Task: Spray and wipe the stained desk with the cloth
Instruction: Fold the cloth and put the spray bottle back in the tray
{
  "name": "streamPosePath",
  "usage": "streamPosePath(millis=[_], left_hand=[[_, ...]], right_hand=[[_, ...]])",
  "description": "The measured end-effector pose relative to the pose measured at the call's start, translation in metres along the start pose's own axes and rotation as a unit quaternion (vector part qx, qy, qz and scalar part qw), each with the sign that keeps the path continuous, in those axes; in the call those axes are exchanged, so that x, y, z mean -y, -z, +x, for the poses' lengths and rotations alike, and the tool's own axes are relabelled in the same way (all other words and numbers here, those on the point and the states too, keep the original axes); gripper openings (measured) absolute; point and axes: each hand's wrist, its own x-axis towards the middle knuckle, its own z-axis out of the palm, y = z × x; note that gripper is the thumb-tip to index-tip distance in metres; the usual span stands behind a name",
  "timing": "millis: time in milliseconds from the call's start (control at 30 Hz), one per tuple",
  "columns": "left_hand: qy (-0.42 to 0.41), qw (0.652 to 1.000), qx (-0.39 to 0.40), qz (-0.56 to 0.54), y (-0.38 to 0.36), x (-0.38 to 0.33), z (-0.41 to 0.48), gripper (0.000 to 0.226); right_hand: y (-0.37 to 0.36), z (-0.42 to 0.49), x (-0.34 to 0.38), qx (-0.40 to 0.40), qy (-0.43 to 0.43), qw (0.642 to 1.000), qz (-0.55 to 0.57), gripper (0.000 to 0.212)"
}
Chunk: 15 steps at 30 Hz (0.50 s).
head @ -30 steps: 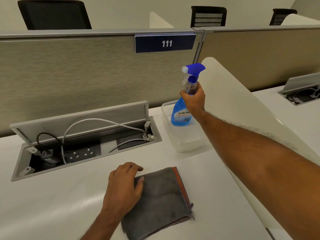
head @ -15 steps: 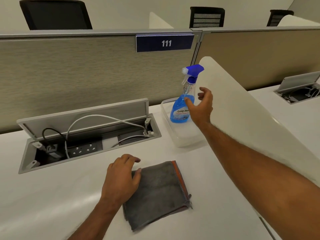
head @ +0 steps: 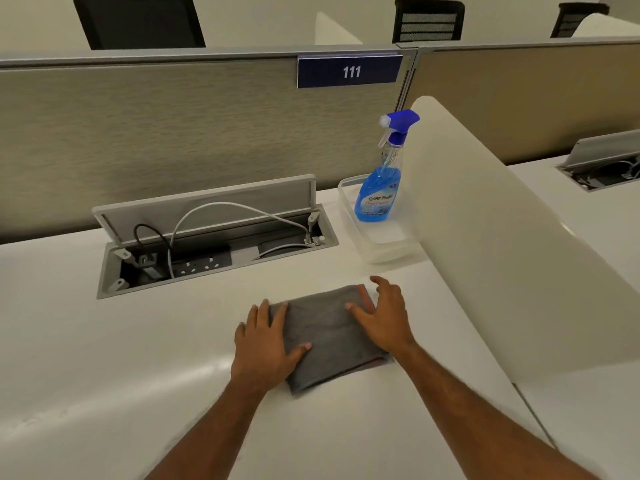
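Note:
A folded grey cloth (head: pixel 329 332) with an orange edge lies flat on the white desk (head: pixel 104 358). My left hand (head: pixel 265 344) rests on the cloth's left side, fingers spread, thumb lying on the fabric. My right hand (head: pixel 384 315) lies flat on its right side, fingers apart. Neither hand grips it. The blue spray bottle (head: pixel 381 188) stands upright in a clear plastic tray (head: pixel 388 245) at the back right, apart from both hands.
An open cable box (head: pixel 214 244) with sockets and cords is sunk into the desk behind the cloth. A white side divider (head: pixel 502 237) runs along the right. A beige partition (head: pixel 156 133) labelled 111 closes the back.
My right hand let go of the spray bottle, left it standing in the tray, and came down onto the cloth's right side. My left hand stayed on the cloth.

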Motion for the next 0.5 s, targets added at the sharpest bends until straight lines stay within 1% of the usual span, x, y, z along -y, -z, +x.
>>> streamPosePath(millis=[67,133,200,267,367,433,500], left_hand=[[0.011,1.0,0.002,0.014,-0.005,0.0,-0.002,0.096],[0.018,0.999,0.005,0.031,-0.005,-0.001,-0.003,0.097],[0.02,0.999,-0.001,0.035,-0.002,-0.004,-0.002,0.098],[0.021,1.0,-0.013,0.007,0.005,-0.009,0.0,0.098],[0.036,0.997,-0.023,-0.058,0.014,-0.018,0.001,0.105],[0.042,0.987,-0.044,-0.151,0.016,-0.021,0.0,0.109],[0.046,0.963,-0.062,-0.257,0.016,-0.023,-0.004,0.106]], right_hand=[[-0.004,-0.009,-0.003,0.012,-0.016,0.998,-0.059,0.086],[-0.006,-0.015,-0.002,0.018,-0.017,0.996,-0.088,0.091],[-0.007,-0.017,0.002,0.041,-0.038,0.995,-0.077,0.097],[-0.007,-0.018,0.006,0.064,-0.076,0.995,-0.028,0.099],[-0.004,-0.017,0.012,0.082,-0.109,0.991,0.018,0.087],[-0.002,-0.018,0.014,0.085,-0.122,0.988,0.04,0.075],[0.001,-0.019,0.013,0.083,-0.132,0.985,0.071,0.057]])
